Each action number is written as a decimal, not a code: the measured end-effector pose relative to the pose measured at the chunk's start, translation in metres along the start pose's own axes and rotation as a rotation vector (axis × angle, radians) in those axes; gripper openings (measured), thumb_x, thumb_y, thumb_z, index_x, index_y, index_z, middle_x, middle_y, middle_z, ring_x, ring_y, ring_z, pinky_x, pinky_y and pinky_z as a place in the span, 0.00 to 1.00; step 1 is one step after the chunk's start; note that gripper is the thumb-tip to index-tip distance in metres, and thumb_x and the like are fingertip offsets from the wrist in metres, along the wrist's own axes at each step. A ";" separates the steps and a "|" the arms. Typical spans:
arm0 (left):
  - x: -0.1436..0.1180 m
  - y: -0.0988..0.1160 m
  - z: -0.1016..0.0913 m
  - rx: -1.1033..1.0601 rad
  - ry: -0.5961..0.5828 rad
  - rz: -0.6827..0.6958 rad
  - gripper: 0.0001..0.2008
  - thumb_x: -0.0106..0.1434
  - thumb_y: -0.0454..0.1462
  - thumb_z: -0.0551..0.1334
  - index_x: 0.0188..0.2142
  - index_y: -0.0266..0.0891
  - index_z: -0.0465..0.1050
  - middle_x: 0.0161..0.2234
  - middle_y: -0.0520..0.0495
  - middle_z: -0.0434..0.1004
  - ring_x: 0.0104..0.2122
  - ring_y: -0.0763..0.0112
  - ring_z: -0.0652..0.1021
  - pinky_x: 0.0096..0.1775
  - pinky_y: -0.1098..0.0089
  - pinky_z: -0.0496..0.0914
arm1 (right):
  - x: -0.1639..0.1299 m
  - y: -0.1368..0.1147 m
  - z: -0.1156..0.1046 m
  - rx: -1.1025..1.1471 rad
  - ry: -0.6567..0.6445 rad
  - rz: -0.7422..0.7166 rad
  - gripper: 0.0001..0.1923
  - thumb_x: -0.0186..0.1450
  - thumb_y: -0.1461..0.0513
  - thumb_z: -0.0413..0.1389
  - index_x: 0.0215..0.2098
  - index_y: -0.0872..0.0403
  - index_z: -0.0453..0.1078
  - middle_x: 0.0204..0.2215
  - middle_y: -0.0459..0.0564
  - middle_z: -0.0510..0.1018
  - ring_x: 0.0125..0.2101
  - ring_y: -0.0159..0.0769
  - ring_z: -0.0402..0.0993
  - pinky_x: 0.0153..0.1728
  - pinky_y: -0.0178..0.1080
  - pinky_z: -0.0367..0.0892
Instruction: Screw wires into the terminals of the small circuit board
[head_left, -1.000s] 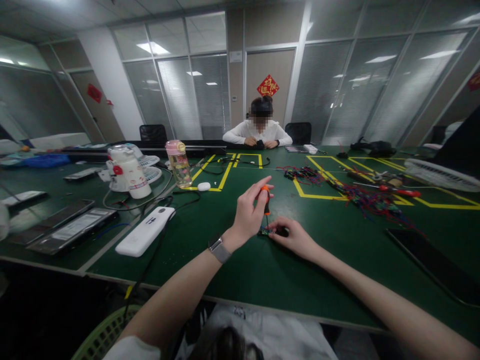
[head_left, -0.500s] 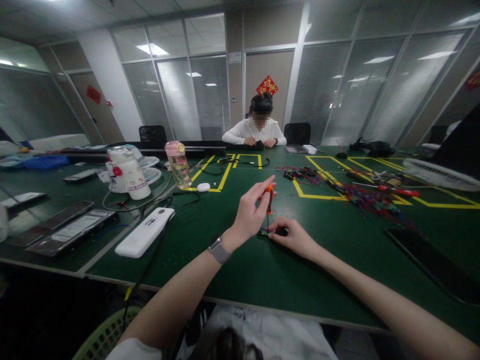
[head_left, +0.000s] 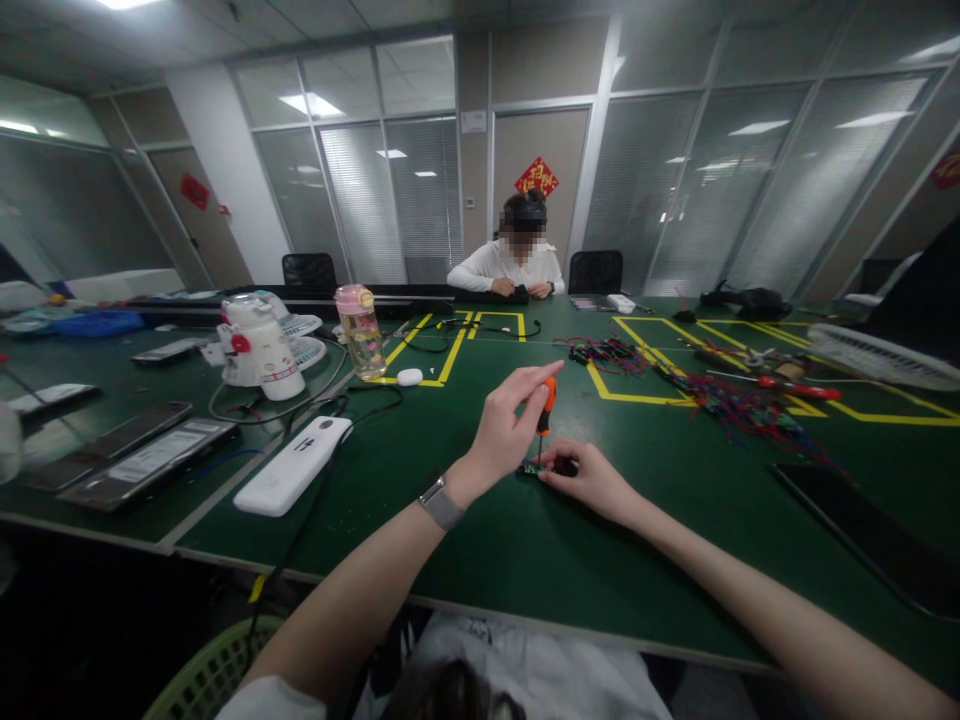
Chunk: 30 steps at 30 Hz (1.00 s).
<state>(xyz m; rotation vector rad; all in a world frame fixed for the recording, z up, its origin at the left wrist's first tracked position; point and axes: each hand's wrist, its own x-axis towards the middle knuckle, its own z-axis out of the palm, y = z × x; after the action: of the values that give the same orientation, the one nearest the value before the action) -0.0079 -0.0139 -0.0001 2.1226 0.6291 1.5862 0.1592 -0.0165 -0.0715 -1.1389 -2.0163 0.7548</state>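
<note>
Both hands worked a screw: left hand [head_left: 504, 432] gripped the orange screwdriver [head_left: 547, 402] upright; right hand [head_left: 592, 478], at 3 o'clock, pinched the small circuit board [head_left: 534, 467]. Further turning would need the tip kept seated.

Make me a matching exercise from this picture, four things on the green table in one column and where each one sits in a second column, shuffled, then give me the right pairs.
Things:
1. screwdriver
2. small circuit board
3. white power bank
4. pink-capped bottle

Places:
A. lying flat, left of the left hand, with a black cable beside it
B. standing at the corner of a yellow tape outline
C. held upright in the left hand
D. on the table under the right hand's fingertips

Pairs: 1-C, 2-D, 3-A, 4-B
</note>
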 end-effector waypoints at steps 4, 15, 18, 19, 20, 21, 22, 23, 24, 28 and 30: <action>0.002 -0.001 0.001 -0.174 -0.049 -0.123 0.15 0.68 0.39 0.55 0.51 0.41 0.72 0.41 0.45 0.74 0.36 0.71 0.77 0.37 0.71 0.74 | 0.000 -0.001 -0.002 0.004 -0.010 0.002 0.07 0.58 0.61 0.59 0.32 0.56 0.74 0.30 0.48 0.75 0.31 0.36 0.71 0.35 0.38 0.67; 0.001 -0.003 -0.001 -0.256 -0.058 -0.178 0.17 0.67 0.36 0.54 0.54 0.43 0.69 0.50 0.43 0.71 0.42 0.68 0.77 0.41 0.71 0.73 | 0.004 0.005 -0.007 0.029 -0.076 -0.006 0.09 0.56 0.61 0.62 0.35 0.56 0.77 0.29 0.49 0.75 0.31 0.36 0.70 0.34 0.38 0.66; 0.002 -0.002 -0.002 -0.332 -0.109 -0.214 0.18 0.68 0.35 0.53 0.56 0.41 0.67 0.50 0.41 0.72 0.41 0.68 0.77 0.41 0.70 0.73 | 0.004 0.004 -0.008 0.020 -0.085 0.001 0.10 0.55 0.62 0.62 0.35 0.57 0.77 0.30 0.49 0.75 0.31 0.36 0.70 0.34 0.39 0.66; 0.002 -0.002 -0.002 -0.317 -0.109 -0.212 0.18 0.67 0.36 0.54 0.56 0.41 0.68 0.48 0.42 0.73 0.40 0.69 0.77 0.40 0.70 0.74 | 0.004 0.003 -0.009 0.019 -0.090 0.003 0.10 0.55 0.62 0.62 0.35 0.57 0.78 0.30 0.49 0.75 0.31 0.36 0.70 0.35 0.39 0.66; 0.003 -0.002 -0.002 -0.277 -0.099 -0.200 0.17 0.66 0.36 0.56 0.54 0.41 0.69 0.45 0.43 0.73 0.38 0.70 0.77 0.39 0.71 0.74 | 0.004 0.003 -0.009 0.018 -0.095 0.002 0.09 0.55 0.62 0.62 0.35 0.56 0.78 0.30 0.49 0.75 0.31 0.36 0.70 0.35 0.39 0.66; 0.003 -0.002 -0.002 -0.219 -0.078 -0.179 0.15 0.65 0.36 0.58 0.52 0.42 0.71 0.43 0.45 0.73 0.37 0.71 0.76 0.38 0.71 0.73 | 0.004 0.003 -0.009 0.016 -0.100 0.001 0.09 0.55 0.62 0.62 0.35 0.56 0.78 0.30 0.48 0.75 0.31 0.36 0.70 0.35 0.38 0.66; 0.003 -0.002 -0.003 -0.153 -0.048 -0.156 0.14 0.64 0.37 0.60 0.49 0.42 0.73 0.40 0.46 0.72 0.35 0.72 0.75 0.37 0.72 0.73 | 0.005 0.003 -0.010 0.014 -0.102 -0.001 0.09 0.55 0.62 0.62 0.35 0.55 0.78 0.30 0.48 0.75 0.32 0.36 0.70 0.35 0.38 0.66; 0.003 -0.003 -0.003 -0.088 -0.013 -0.133 0.13 0.62 0.37 0.62 0.47 0.43 0.74 0.38 0.48 0.71 0.34 0.73 0.74 0.36 0.73 0.73 | 0.005 0.003 -0.010 0.014 -0.102 -0.002 0.10 0.55 0.62 0.62 0.35 0.55 0.78 0.30 0.48 0.75 0.32 0.36 0.70 0.35 0.38 0.67; 0.003 -0.003 -0.003 -0.031 0.021 -0.112 0.12 0.61 0.38 0.64 0.45 0.43 0.75 0.37 0.49 0.69 0.34 0.74 0.73 0.35 0.74 0.72 | 0.005 0.004 -0.010 0.015 -0.101 -0.003 0.10 0.55 0.62 0.63 0.36 0.55 0.78 0.30 0.48 0.75 0.32 0.36 0.71 0.35 0.38 0.67; 0.002 -0.003 -0.003 0.059 0.061 -0.095 0.11 0.64 0.40 0.61 0.45 0.43 0.74 0.39 0.48 0.68 0.36 0.72 0.73 0.36 0.74 0.71 | 0.005 0.006 -0.009 0.029 -0.090 -0.005 0.10 0.55 0.61 0.63 0.36 0.55 0.78 0.31 0.49 0.76 0.31 0.35 0.70 0.36 0.38 0.67; 0.002 -0.004 -0.003 0.014 0.033 -0.125 0.13 0.67 0.39 0.56 0.49 0.43 0.71 0.42 0.46 0.68 0.39 0.71 0.74 0.38 0.73 0.72 | 0.005 0.006 -0.009 0.029 -0.088 -0.012 0.10 0.55 0.62 0.63 0.36 0.55 0.78 0.31 0.49 0.76 0.31 0.35 0.70 0.36 0.39 0.67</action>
<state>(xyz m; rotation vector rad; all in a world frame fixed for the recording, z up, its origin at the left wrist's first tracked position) -0.0108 -0.0089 -0.0002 2.0286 0.7701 1.5555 0.1674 -0.0084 -0.0698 -1.0933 -2.0765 0.8383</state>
